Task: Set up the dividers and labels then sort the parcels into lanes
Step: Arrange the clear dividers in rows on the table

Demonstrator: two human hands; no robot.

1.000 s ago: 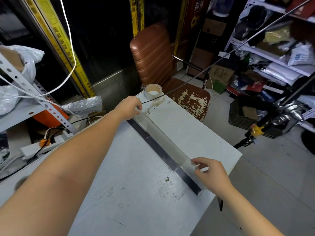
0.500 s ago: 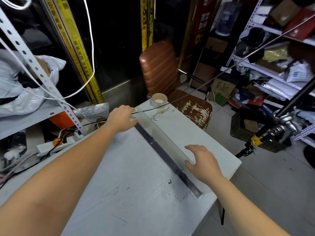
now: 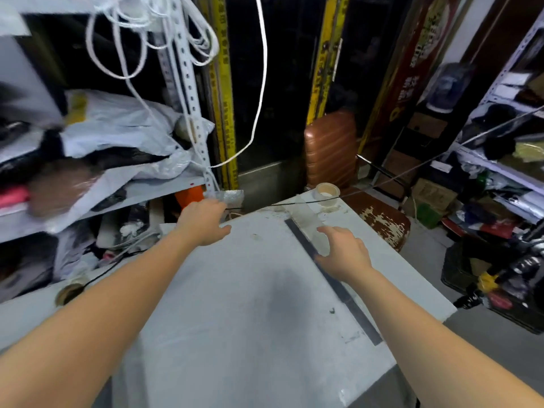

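Note:
A long clear divider [image 3: 309, 223] with a dark base strip stands across the right part of the white table [image 3: 235, 304]. My right hand [image 3: 343, 251] hovers over its middle with relaxed spread fingers and holds nothing. My left hand [image 3: 203, 220] is at the table's far left edge, away from the divider, fingers loosely extended and empty. A roll of tape [image 3: 327, 193] stands at the far corner of the table, just beyond the divider's end. White parcel bags [image 3: 117, 134] lie on the shelf to the left.
A metal shelf unit [image 3: 188, 83] with hanging white cords stands left of the table. A brown chair [image 3: 332, 148] is behind the far corner. Cluttered shelves [image 3: 500, 160] and a black crate [image 3: 477, 275] fill the right side. A thin cable [image 3: 412, 169] crosses above the tape.
Both hands have let go of the divider. My left hand moved left off its far end, my right hand moved up along it. The camera tilted upward.

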